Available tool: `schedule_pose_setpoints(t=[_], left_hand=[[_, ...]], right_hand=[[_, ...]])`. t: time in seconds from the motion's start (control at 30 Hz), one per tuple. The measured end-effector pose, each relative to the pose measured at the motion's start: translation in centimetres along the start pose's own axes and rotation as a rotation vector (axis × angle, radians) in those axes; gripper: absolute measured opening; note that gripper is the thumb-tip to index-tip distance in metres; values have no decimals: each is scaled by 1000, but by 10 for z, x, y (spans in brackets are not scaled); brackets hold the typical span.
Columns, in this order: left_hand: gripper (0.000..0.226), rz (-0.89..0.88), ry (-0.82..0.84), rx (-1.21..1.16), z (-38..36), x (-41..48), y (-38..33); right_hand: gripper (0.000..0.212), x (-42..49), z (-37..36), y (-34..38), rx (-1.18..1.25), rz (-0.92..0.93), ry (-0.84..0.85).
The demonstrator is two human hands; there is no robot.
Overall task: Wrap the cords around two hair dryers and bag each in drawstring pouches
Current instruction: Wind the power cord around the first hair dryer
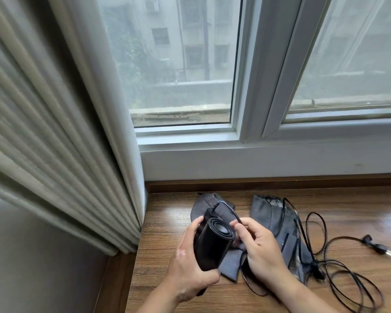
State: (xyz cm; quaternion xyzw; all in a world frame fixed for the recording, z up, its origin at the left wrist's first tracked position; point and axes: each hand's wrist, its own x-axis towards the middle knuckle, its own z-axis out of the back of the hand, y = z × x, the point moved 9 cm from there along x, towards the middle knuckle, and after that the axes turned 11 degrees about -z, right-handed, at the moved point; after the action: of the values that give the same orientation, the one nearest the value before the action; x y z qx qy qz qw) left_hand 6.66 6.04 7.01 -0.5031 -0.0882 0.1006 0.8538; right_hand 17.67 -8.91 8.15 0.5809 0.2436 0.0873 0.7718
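My left hand comes in from 7 o'clock, wrist low, fingers and thumb curled round the body of the black cylindrical plastic hair dryer, gripping it at its lower half. My right hand comes in from 5 o'clock, palm turned toward the left. Its thumb and forefinger pinch the dryer's thin black cord just at 2 o'clock of the barrel mouth, and the other fingers are loosely curled.

The dryer is held just above the wooden tabletop, in the lower middle of the view. Its long axis runs 7 to 1 o'clock, and its round open end with concentric rings is tipped up toward me and toward 1 o'clock. The cord drops under my right hand and loops on the wood at 5 o'clock of the dryer.

A grey fabric drawstring pouch lies flat under and behind the dryer. A second grey fabric pouch lies just beside it at 3 o'clock, long axis 11 to 5. A loose black cord is coiled over and to the right of that pouch, and its black plug lies far out at 3 o'clock.

A beige pleated curtain hangs at 9 o'clock. A white-framed window is at 12.
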Motion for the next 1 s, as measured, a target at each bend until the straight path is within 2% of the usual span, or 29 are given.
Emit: schedule_pose_setpoints(t=[0.1,0.17,0.23,0.3,0.33,0.4,0.47,0.53,0.6,0.67,0.73,0.77,0.83,1.0], left_hand=[[88,-58,-5,-44,3,3,-14],[83,-90,-19,-62,4,6,-21],[83,-98,-39,-90,3,8,-25],[85,-77,-28,-175,-2,9,-23],[86,-63,-22,-217,-4,9,-22],[86,-29,-38,-344,-6,9,-19],[82,46,-51,-592,-10,10,-16],[74,166,-44,-726,-15,13,-7],[70,237,-61,-598,-11,15,0],[68,217,-63,-212,-3,17,-3],[82,165,-23,110,-4,19,-13],[88,164,-11,192,-7,19,-12],[88,181,-30,230,-7,17,-5],[68,217,-16,60,-11,15,8]], right_hand=[[19,0,-17,-17,213,-88,114],[44,-2,-29,-20,280,-122,202],[71,-1,-31,-17,287,-125,219],[79,4,-30,-19,271,-135,233],[72,5,-29,-16,249,-134,235],[46,6,-30,-12,222,-137,262],[24,3,-30,-7,186,-112,285],[19,4,-25,-13,189,-135,254],[16,8,-18,-22,226,-187,175],[14,9,-16,-30,259,-235,120],[16,8,-18,-31,228,-233,99],[17,7,-19,-31,218,-229,103],[15,5,-20,-29,241,-223,126],[10,4,-15,-23,243,-158,142]])
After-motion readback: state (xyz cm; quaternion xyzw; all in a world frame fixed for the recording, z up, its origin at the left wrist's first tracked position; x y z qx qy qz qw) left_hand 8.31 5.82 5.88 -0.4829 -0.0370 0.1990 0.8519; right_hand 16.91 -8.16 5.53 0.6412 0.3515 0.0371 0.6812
